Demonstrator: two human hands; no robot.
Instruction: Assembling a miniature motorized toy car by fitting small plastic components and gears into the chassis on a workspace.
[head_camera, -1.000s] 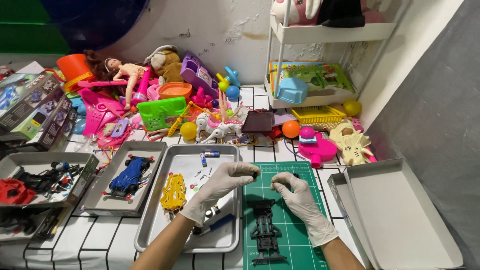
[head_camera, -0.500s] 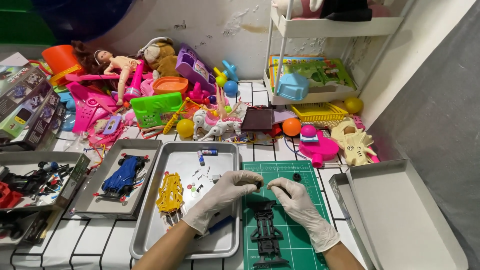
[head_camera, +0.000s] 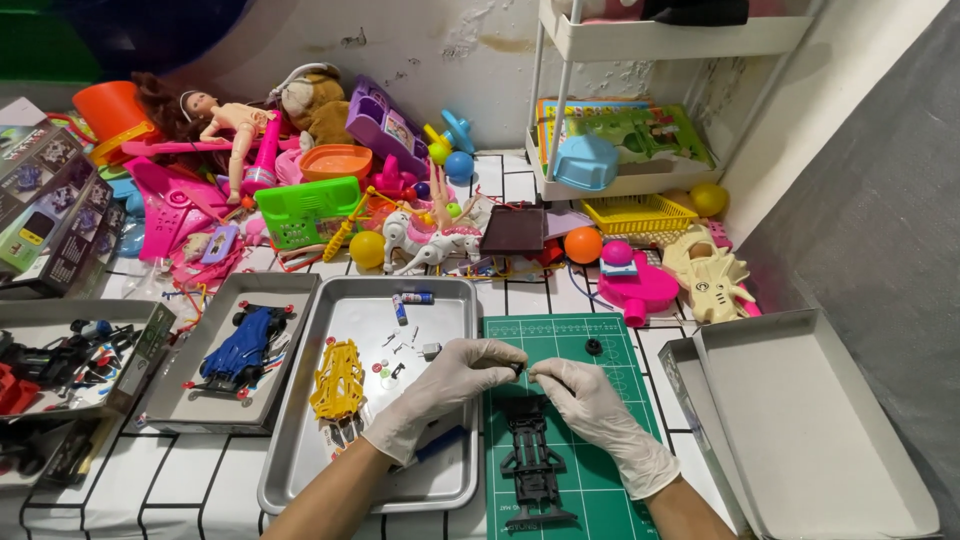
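White gridded tabletop (head_camera: 200, 490) with toys heaped beyond the hands. Left hand (head_camera: 440, 395) and right hand (head_camera: 590, 405), both gloved, meet fingertip to fingertip, pinching a small dark part (head_camera: 518, 369) above the green cutting mat (head_camera: 600, 490). Black toy-car chassis (head_camera: 532, 460) lies on the mat just below both hands; metal tray (head_camera: 300, 480) under the left wrist.

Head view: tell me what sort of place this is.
Likely a home hobby corner for building toy cars: a green cutting mat with a black chassis, metal parts trays, and piled toys along the wall.
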